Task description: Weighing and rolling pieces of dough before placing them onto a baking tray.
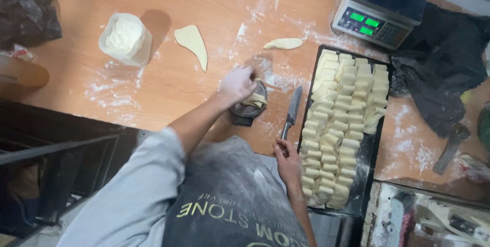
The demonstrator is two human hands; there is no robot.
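Left hand presses closed on a dough piece atop a small dark round mould, centre frame. Right hand grips the knife handle, lower centre, beside the dark tray of dough pieces.

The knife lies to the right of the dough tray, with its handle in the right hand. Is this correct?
Not quite. In the head view the knife lies to the left of the dough tray, on the table between it and the small round mould. Its handle is in the right hand, as you say.
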